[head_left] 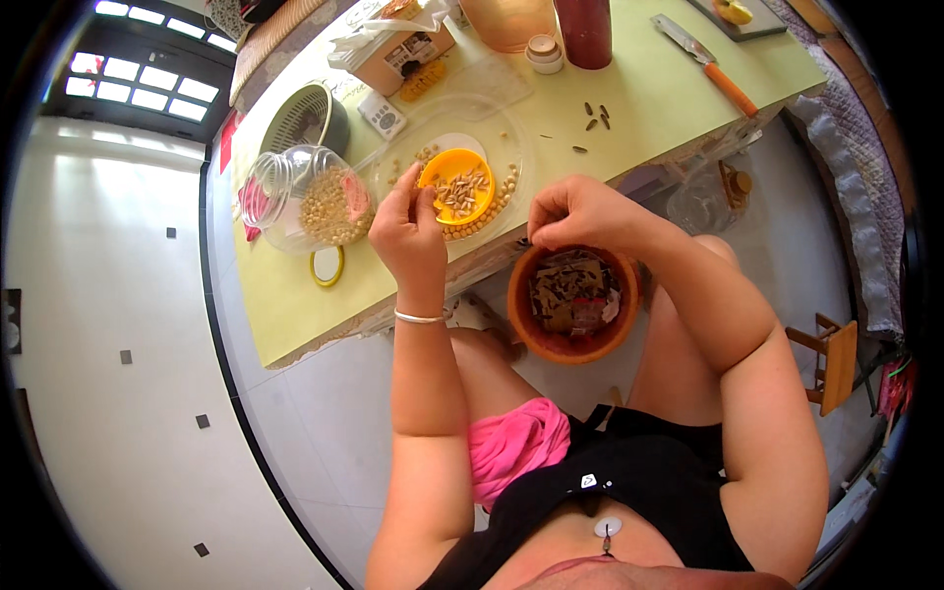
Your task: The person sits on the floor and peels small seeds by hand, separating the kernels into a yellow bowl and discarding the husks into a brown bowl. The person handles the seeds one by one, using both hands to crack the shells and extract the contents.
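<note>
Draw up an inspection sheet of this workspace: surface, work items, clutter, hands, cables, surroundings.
Surface: pale yellow-green tabletop, ragged near edge.
Work items: yellow bowl of seeds over a clear round plate; orange bin of dark scraps near the table edge.
Clutter: clear jar, grey strainer, brown box, orange-handled knife, loose dark seeds.
Hands: left hand at the bowl's left rim; right hand above the bin's far rim; whether either holds anything is unclear.
Cables: nothing seen that is clearly a cable.
Surroundings: pale floor, small wooden stool at right, windowed door at upper left.
</note>
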The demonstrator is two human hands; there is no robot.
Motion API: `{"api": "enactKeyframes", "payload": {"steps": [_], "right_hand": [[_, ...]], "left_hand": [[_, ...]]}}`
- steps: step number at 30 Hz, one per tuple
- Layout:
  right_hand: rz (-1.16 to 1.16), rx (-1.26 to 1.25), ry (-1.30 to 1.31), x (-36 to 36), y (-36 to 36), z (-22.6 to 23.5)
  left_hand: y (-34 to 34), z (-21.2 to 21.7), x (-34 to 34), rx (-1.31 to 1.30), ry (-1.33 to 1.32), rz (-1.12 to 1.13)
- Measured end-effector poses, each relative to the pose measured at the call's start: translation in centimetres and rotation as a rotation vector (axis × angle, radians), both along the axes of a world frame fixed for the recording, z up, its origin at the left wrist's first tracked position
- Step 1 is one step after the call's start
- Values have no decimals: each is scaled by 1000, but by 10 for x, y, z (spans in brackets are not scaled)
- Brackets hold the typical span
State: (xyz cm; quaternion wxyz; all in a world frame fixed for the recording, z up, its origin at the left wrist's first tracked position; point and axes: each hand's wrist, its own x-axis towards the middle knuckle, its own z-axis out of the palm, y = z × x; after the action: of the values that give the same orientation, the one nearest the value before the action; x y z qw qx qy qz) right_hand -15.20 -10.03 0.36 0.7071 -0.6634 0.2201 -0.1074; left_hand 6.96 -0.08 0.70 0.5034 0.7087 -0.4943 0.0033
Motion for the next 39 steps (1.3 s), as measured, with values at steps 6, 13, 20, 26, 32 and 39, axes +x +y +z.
{"api": "enactKeyframes", "payload": {"steps": [6,13,20,26,32,39], "right_hand": [[244,-180,193,-8,-5,8],[154,129,52,-8,-10,-1],[-168,811,-319,12,0,-2],[-66,889,-429,17,-1,-14],[-211,787,-301,15,3,1],[-300,322,-197,6,-9,-17]], "left_hand": [[16,21,-25,113,225,-473],[15,34,-44,140,68,-707],[3,13,-57,-85,-274,-404],[-3,9,-65,-13,-370,-403],[0,7,-59,-98,-156,-326],[2,5,-49,-88,46,-195]]}}
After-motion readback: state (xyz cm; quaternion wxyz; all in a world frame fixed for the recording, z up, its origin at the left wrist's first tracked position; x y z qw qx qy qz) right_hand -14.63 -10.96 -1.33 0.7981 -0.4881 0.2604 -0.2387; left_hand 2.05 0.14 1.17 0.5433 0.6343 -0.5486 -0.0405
